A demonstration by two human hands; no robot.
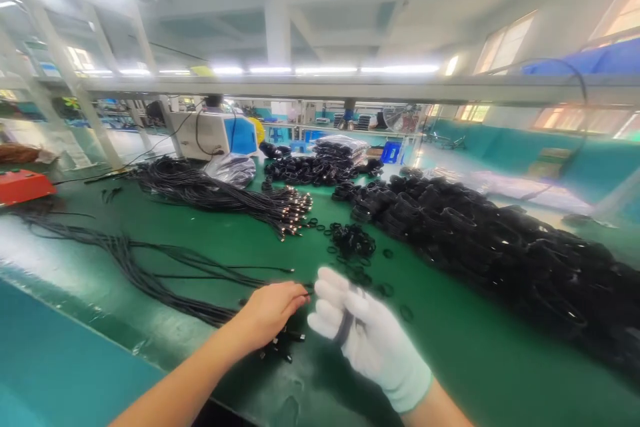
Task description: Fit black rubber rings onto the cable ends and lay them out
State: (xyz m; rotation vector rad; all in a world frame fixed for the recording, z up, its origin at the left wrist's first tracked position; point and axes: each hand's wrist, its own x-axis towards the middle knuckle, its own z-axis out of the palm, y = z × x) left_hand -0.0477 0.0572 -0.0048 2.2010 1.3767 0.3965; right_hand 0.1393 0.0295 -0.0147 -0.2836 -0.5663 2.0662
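My left hand (273,312) is bare and closed, its thumb and fingertips pinching a thin black cable near its end. Under and behind it runs a loose bundle of black cables (165,293), whose plug ends (283,350) lie below the wrist. My right hand (370,340) wears a white glove and is close to the left fingertips. Its fingers are curled round a black band (344,328), which is blurred. Just beyond the right hand, small black rings (353,240) lie in a loose pile, with several scattered about it.
A thick bundle of black cables with metal plug ends (295,210) lies farther back. Coiled black cables (465,240) are heaped along the right, with more coils (310,170) behind. A white and blue machine (215,133) and a red box (25,187) stand on the green table (210,240).
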